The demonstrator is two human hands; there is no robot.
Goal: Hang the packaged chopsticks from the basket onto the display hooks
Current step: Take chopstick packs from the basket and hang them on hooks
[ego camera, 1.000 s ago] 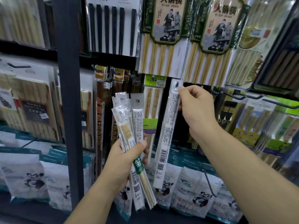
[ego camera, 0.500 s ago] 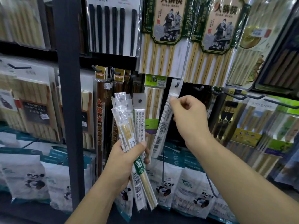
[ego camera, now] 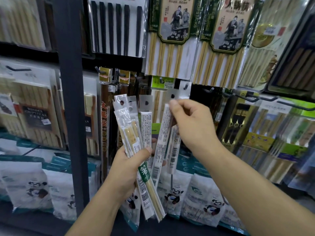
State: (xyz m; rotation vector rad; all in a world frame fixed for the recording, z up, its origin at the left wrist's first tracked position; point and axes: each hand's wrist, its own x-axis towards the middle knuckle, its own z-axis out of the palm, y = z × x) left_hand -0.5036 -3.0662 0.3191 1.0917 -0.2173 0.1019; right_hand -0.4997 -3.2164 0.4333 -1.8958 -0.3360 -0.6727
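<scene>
Head view: right hand [ego camera: 194, 126] pinches one chopstick packet [ego camera: 162, 133] by its top, just below a mid-rack hook [ego camera: 185, 86]. Left hand [ego camera: 126, 169] grips the fanned bundle [ego camera: 131, 130]. Risks: the packet's hole misses the hook tip; the loose fan slips.

a short bare black metal hook [ego camera: 209, 90] juts from the rack's dark back, with an open dark gap [ego camera: 214, 106] below it. wide clear packs of pale bamboo chopsticks with green labels [ego camera: 219, 65] hang just above, crowding it. a narrow white packet header [ego camera: 185, 90] fills the next hook leftward. the right hand [ego camera: 192, 128], pinching a slim white printed packet [ego camera: 162, 142], blocks the gap's lower part. the fan of slim clear packets [ego camera: 129, 126] in the left hand [ego camera: 126, 169] and a thick dark grey upright post [ego camera: 71, 99] close off the left.
</scene>
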